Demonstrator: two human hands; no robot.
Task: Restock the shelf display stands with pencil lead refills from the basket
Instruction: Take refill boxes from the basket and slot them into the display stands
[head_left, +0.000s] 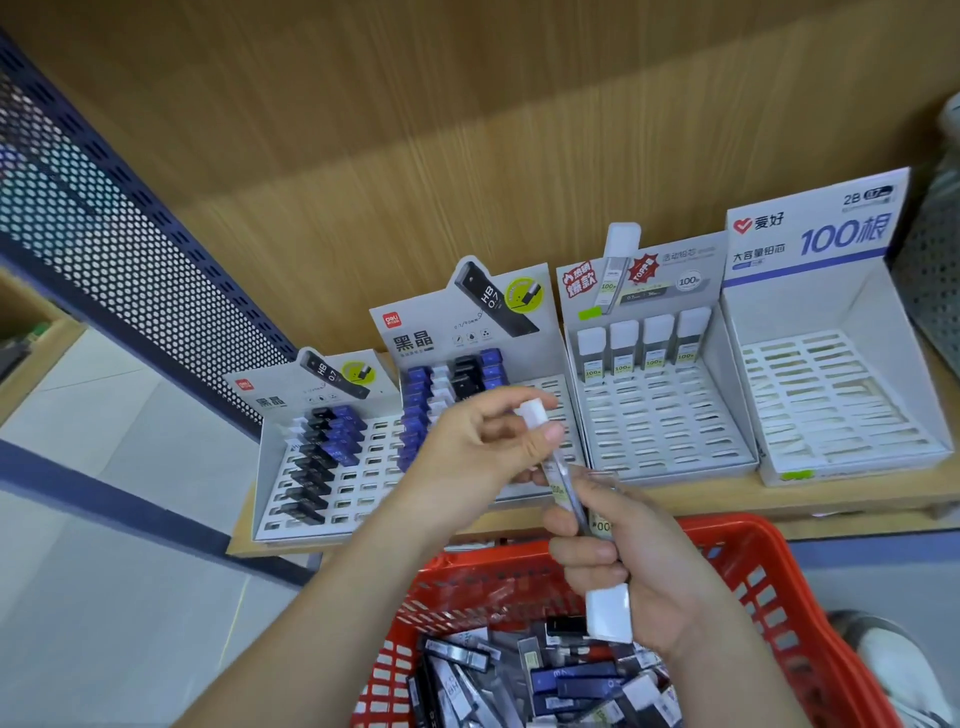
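My left grip pinches the white cap of a clear lead refill just above the red basket. My right grip is curled round a small bundle of the same refills, one white cap poking out below the palm. I judge I am drawing one tube out of the bundle. To do it well I pull straight along the tube and keep the right fingers snug so none spill into the basket. Then I carry it beyond the basket to the white-capped stand, seating it in front of the four refills there.
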